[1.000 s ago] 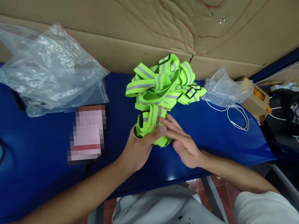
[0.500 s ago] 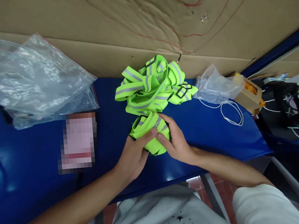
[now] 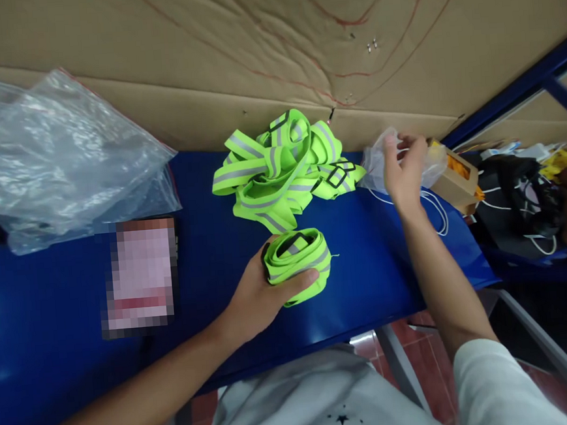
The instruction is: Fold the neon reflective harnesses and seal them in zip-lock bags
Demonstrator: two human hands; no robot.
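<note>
My left hand [image 3: 265, 289] is closed around a rolled-up neon-yellow reflective strap [image 3: 300, 263], its thumb across the front of the roll. The roll has a grey stripe and black buckle parts, and a loose thread sticks out on its right side. Over at the right, my right hand [image 3: 405, 170] is on a small clear plastic bag [image 3: 375, 166], thumb and fingers apart; the fingertips are partly lost against the film. Behind the roll lies a loose heap of the same reflective straps [image 3: 280, 167] with black buckles.
Large clear zip bags [image 3: 64, 164] lie at the left, above a blurred-out flat item [image 3: 141, 276]. A white cable [image 3: 438, 216] and an open cardboard box [image 3: 457, 179] with yellow-orange contents are at the right. Cardboard [image 3: 180, 83] backs the blue table [image 3: 366, 258].
My right hand has let go of the rolled strap and moved right and away from me to the small plastic bag. The roll, turned more upright, stays in my left hand.
</note>
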